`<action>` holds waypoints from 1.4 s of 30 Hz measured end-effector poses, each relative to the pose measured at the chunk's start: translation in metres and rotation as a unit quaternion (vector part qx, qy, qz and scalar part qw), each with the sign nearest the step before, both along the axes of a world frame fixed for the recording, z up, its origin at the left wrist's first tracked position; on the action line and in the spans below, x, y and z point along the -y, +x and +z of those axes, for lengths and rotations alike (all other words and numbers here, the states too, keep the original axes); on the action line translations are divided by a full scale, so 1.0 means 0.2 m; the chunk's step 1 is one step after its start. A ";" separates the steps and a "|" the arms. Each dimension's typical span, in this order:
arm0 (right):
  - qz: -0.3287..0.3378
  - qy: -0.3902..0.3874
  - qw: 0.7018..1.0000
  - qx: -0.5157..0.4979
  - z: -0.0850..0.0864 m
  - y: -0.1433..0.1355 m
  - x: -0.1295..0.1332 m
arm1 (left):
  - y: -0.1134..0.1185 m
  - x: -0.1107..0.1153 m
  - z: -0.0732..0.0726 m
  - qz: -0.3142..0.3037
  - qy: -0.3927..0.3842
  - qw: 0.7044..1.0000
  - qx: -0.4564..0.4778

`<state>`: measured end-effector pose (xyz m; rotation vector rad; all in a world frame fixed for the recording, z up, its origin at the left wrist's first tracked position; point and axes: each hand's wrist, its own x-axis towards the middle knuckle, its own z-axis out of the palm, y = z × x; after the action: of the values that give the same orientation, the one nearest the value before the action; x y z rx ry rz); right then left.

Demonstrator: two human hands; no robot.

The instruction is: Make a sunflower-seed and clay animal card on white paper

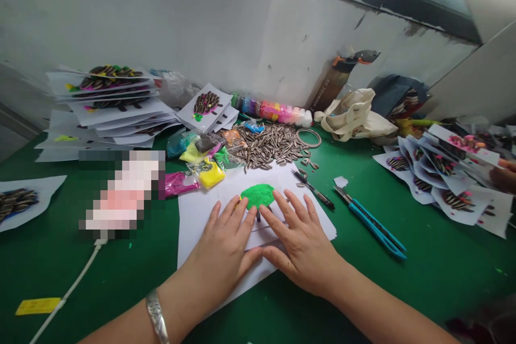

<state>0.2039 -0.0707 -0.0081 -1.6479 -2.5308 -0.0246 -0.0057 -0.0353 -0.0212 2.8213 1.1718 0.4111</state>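
A flat green oval of modelling clay (258, 196) lies on white paper (193, 226) in front of me, with dark leg-like marks under it. My left hand (228, 244) rests on the sheet with its fingers spread, fingertips at the oval's lower left edge. On the other side my right hand (298, 242) is also spread flat, index and middle fingertips by the oval's right edge. The two thumbs nearly meet below it. Neither hand holds anything. Beyond the paper sits a heap of striped sunflower seeds (270, 145).
Bags of coloured clay (212, 173) lie behind the paper. To the right are a black pen (314, 189) and blue tweezers (371, 223). Seed pictures are stacked at left (121, 107) and right (443, 172). A blurred-out device (124, 193) has a cable. Another person's hand (503, 174) shows far right.
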 end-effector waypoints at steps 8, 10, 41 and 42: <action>0.013 -0.040 0.999 -0.002 -0.02 -0.03 -0.04 | -0.01 -0.01 0.01 -0.007 -0.012 1.000 0.016; 0.016 -0.037 0.999 -0.006 -0.02 -0.03 -0.03 | -0.02 -0.02 0.01 -0.007 -0.015 1.000 0.024; 0.037 0.017 0.999 -0.029 -0.04 -0.03 -0.02 | -0.08 -0.10 -0.03 0.050 -0.086 0.994 0.046; 0.037 0.010 0.999 -0.029 -0.03 -0.03 -0.02 | -0.08 -0.10 -0.03 0.051 -0.086 0.994 0.044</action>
<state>0.1984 -0.0669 -0.0150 -1.5237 -2.5371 0.0053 -0.0216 -0.0147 -0.0265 2.5795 1.2717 0.4134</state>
